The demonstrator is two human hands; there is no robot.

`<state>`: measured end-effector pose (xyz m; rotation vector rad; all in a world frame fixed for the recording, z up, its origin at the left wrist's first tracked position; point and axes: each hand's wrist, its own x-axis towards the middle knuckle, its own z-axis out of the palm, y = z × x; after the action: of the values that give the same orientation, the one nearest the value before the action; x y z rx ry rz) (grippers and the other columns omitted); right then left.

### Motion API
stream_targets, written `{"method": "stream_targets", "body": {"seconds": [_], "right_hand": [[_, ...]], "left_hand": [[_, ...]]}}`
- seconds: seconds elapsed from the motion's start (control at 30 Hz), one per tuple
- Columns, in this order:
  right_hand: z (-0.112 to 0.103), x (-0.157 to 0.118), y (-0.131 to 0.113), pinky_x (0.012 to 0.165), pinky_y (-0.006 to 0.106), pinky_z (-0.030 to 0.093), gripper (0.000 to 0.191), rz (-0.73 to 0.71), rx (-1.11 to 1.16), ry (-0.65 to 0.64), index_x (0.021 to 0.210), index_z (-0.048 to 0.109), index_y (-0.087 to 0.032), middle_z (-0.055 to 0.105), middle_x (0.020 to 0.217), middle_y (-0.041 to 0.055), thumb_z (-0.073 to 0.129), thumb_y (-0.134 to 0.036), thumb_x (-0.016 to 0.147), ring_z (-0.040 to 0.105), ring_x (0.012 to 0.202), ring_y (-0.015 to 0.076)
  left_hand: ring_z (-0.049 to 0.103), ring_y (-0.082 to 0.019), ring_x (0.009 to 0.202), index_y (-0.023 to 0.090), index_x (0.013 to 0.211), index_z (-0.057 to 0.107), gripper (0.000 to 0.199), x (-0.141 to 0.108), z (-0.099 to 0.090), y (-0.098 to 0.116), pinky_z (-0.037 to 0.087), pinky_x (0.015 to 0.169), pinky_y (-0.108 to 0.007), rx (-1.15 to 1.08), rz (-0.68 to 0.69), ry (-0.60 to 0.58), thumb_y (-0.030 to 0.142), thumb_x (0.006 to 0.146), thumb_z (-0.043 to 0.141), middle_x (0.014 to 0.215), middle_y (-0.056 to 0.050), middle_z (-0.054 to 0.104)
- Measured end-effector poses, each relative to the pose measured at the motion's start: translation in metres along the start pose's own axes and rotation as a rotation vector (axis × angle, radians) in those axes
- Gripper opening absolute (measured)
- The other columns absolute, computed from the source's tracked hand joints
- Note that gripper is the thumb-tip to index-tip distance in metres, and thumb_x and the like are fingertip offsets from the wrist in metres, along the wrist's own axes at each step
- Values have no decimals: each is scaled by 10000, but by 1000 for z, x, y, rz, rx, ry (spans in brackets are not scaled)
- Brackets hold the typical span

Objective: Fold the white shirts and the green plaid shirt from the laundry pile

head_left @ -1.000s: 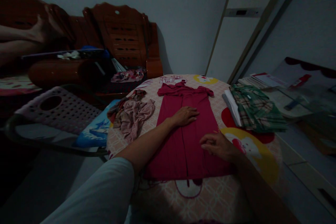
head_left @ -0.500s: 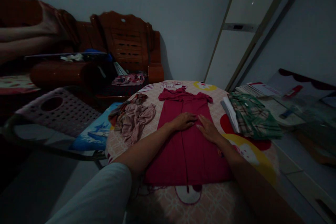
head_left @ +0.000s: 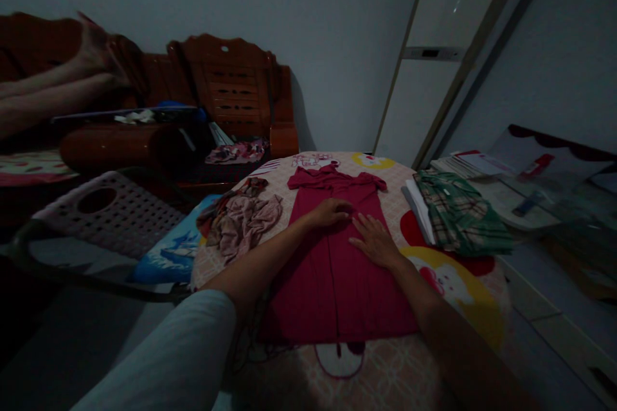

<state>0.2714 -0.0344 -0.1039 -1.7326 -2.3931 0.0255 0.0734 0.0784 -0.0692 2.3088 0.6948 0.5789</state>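
Note:
A dark pink garment (head_left: 332, 295) with short sleeves lies spread lengthwise on the round table, its sleeves and collar at the far end. Resting on its upper middle, my left hand (head_left: 330, 213) has its fingers stretched out, slightly curved, palm down. Just right of it, my right hand (head_left: 376, 241) lies flat with spread fingers on the same cloth. The two hands nearly meet over the garment's centre crease. Neither hand grips anything.
Crumpled patterned cloth (head_left: 248, 215) lies on the table's left. Folded clothes, a green plaid shirt (head_left: 463, 212) on top, sit at the right. A woven chair (head_left: 116, 212) with a blue cushion (head_left: 176, 244) stands left. Behind is a wooden sofa (head_left: 231, 90) with another person's legs (head_left: 62, 87).
My right hand has spread its fingers and lies flatter on the garment. Both hands remain near the centre crease. The whole view has shifted slightly.

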Motion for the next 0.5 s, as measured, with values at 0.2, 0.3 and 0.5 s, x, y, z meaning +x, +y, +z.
{"method": "stream_targets", "body": {"seconds": [0.2, 0.3, 0.5], "right_hand": [[0, 0, -1, 1185, 516, 220, 710, 9, 2, -15, 1536, 356, -188, 275, 1618, 120, 308, -619, 974, 218, 1493, 331], [-2, 1, -1, 1183, 515, 222, 710, 16, 8, -22, 1542, 343, -196, 279, 1616, 120, 306, -621, 975, 218, 1494, 325], [-5, 0, -3, 1194, 504, 209, 714, 25, 15, -31, 1544, 337, -184, 270, 1620, 115, 311, -615, 976, 222, 1492, 325]], "left_hand": [[667, -216, 1042, 111, 1130, 703, 340, 35, 3, -8, 511, 939, -326, -109, -241, 113, 173, 807, 616, 1176, -112, 717], [684, -198, 951, 95, 1098, 717, 322, 54, 7, -9, 530, 879, -309, -219, -363, 221, 120, 803, 593, 1114, -118, 734], [663, -132, 708, 59, 1129, 696, 374, 81, 18, -9, 536, 738, -262, -238, -422, 317, 41, 784, 553, 934, -117, 752]]}}
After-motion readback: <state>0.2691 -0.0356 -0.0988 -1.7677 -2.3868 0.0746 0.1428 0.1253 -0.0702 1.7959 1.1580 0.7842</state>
